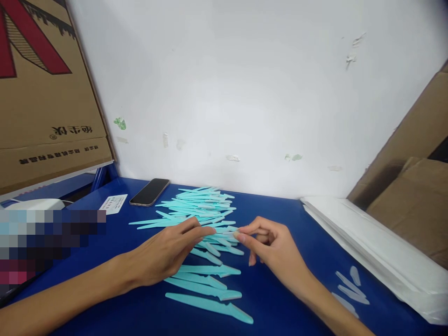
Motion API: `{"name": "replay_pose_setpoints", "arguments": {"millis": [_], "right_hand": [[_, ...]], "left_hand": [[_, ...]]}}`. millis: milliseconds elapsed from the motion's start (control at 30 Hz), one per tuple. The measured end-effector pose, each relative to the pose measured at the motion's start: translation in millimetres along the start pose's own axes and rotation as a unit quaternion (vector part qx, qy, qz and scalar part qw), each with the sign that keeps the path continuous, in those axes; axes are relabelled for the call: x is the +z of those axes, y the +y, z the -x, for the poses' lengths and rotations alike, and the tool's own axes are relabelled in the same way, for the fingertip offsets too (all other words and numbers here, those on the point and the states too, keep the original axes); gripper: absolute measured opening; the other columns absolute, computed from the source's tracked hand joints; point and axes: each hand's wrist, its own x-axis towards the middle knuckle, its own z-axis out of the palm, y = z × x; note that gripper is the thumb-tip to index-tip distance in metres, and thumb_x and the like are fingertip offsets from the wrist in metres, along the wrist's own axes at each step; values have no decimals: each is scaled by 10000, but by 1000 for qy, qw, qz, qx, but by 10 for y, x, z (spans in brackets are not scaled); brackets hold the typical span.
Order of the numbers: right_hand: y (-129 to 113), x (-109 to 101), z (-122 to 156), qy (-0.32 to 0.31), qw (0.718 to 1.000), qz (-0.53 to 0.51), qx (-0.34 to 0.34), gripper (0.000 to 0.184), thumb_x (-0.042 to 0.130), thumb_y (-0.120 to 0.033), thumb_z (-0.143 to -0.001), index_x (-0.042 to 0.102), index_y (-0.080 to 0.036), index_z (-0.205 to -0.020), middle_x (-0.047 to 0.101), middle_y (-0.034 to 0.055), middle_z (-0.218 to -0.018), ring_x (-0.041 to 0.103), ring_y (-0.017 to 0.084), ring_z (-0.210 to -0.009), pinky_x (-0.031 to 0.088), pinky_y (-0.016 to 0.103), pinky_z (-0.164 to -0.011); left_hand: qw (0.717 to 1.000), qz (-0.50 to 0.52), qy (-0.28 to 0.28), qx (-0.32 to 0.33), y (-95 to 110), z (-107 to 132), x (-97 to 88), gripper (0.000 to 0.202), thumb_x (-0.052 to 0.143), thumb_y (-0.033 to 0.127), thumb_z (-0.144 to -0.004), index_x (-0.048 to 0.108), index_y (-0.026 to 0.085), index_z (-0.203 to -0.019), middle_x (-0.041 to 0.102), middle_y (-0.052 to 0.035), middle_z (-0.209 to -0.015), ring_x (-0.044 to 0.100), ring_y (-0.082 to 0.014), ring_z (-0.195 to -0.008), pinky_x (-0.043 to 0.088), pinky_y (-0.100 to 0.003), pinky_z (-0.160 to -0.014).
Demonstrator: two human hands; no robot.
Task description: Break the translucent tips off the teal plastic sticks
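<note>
Several thin turquoise plastic sticks [201,205] lie in a loose pile on the blue table [280,289], with a few more spread in a row [210,296] toward me. My left hand [168,254] rests over the sticks, fingers extended and pressed together, fingertips touching one stick in the pile. My right hand [271,245] faces it, thumb and forefinger pinched on the end of a turquoise stick [229,229] at the pile's edge. The two hands nearly meet at the fingertips.
A dark phone [150,192] and a white card [113,204] lie at the back left. A few clear plastic caps [350,289] sit at the right. A stack of white sheets [371,252] and cardboard boxes [45,93] flank the table; a white wall stands behind.
</note>
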Motion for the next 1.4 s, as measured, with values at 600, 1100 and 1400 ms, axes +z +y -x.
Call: {"name": "replay_pose_setpoints", "arguments": {"millis": [600, 1100, 1400], "right_hand": [[-38, -16, -13, 17, 1000, 19, 11, 302, 771, -486, -839, 729, -187, -841, 609, -40, -529, 581, 112, -434, 390, 225, -460], [-24, -16, 37, 24, 999, 41, -17, 336, 747, -502, -867, 637, -203, -759, 571, -45, -519, 530, 116, -435, 373, 241, -466], [-8, 36, 52, 58, 985, 143, -72, 322, 711, -470, -883, 695, -205, -700, 489, -50, -451, 411, 112, -424, 315, 274, -467]], "left_hand": [[999, -30, 25, 25, 16, -20, -7, 494, 311, 76, -1053, 329, 273, -1505, 499, -18, -958, 407, -138, -661, 329, -246, -563], [996, -36, 79, 23, 16, -36, 15, 386, 393, 107, -1072, 427, 231, -1436, 538, -35, -979, 519, -137, -746, 421, -245, -638], [995, -31, 87, 26, 24, -53, 19, 361, 407, 100, -1067, 449, 215, -1407, 557, -43, -990, 491, -123, -716, 405, -228, -613]]}}
